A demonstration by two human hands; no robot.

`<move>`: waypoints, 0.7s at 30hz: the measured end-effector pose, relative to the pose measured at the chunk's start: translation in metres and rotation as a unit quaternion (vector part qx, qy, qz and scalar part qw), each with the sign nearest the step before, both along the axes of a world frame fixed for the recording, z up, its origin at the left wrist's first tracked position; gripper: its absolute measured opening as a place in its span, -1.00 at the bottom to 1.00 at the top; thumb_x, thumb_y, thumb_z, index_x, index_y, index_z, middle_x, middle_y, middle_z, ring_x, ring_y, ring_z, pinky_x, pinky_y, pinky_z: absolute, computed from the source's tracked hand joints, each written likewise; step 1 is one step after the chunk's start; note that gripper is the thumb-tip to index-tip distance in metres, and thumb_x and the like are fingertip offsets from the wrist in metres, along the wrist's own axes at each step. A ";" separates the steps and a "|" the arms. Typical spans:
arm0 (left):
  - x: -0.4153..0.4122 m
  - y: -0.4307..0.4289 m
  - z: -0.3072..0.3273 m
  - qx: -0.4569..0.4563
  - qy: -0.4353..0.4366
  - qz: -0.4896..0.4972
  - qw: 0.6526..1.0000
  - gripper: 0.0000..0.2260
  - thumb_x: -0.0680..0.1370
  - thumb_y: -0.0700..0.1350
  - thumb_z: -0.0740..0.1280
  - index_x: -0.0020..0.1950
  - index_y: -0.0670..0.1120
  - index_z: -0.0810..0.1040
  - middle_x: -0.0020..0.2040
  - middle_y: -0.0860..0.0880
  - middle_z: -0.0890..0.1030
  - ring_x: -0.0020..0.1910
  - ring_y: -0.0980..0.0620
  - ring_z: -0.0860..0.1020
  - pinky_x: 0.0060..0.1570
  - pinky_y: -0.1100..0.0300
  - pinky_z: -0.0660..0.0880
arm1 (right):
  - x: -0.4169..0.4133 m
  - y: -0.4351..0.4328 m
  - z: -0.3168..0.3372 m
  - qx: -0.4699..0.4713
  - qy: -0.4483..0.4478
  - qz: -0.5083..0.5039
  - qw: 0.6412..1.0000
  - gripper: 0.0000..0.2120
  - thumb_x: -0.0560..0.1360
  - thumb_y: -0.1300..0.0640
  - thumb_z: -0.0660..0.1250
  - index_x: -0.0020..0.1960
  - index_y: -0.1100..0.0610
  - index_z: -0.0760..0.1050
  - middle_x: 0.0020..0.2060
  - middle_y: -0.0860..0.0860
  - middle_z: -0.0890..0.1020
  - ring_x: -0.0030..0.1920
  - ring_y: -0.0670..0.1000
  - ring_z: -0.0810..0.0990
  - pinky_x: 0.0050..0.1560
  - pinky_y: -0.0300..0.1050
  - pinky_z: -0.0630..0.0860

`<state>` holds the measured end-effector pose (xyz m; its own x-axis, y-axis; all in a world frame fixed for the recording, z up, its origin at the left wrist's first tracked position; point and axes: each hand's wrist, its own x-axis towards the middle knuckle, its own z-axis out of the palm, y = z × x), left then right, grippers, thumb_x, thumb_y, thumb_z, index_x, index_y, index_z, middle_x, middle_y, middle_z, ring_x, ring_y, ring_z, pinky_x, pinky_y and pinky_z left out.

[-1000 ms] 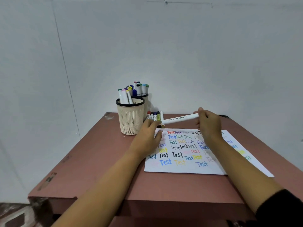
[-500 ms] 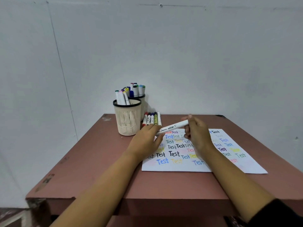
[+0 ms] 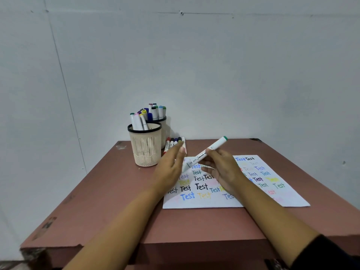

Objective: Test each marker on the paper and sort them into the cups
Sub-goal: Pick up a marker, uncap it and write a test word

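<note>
My right hand (image 3: pixel 224 170) grips a white marker (image 3: pixel 211 148) above the paper (image 3: pixel 284 198). The marker is tilted, its green end up and to the right, its lower end down by my left hand. My left hand (image 3: pixel 171 168) is blurred, fingers stretched out toward the loose markers (image 3: pixel 171 143) that lie behind the paper; I see nothing held in it. The paper carries several coloured "Test" words. A beige mesh cup (image 3: pixel 146 149) with markers stands at the back left, and a second cup (image 3: pixel 165 131) with markers stands behind it.
The brown table (image 3: pixel 116 201) stands against a white wall. Its front edge is near me and chipped at the left corner. Bare table surface lies left of the paper and in front of it.
The marker has swung from nearly level to a steep tilt, green end raised. My left hand has come off its left end and now reaches out with straight fingers.
</note>
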<state>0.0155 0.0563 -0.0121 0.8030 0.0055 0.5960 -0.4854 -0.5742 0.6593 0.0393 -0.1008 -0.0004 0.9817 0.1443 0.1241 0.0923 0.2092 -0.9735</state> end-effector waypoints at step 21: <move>0.007 0.011 -0.009 0.222 -0.060 -0.005 0.973 -0.89 0.55 -0.15 0.27 0.01 -0.18 0.47 -0.18 -0.03 0.47 -0.25 -0.01 0.41 -0.26 0.19 0.28 | -0.010 -0.008 0.008 0.074 0.100 0.195 0.973 -0.76 0.58 0.33 0.11 0.10 0.19 0.52 -0.32 0.15 0.62 -0.37 -0.02 0.58 -0.36 -0.21 0.57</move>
<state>0.0229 0.0670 -0.0215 0.7264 -0.2820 0.6268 -0.5507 -0.7845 0.2852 0.0297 -0.1086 0.0080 0.8628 0.5052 -0.0169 -0.2106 0.3289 -0.9206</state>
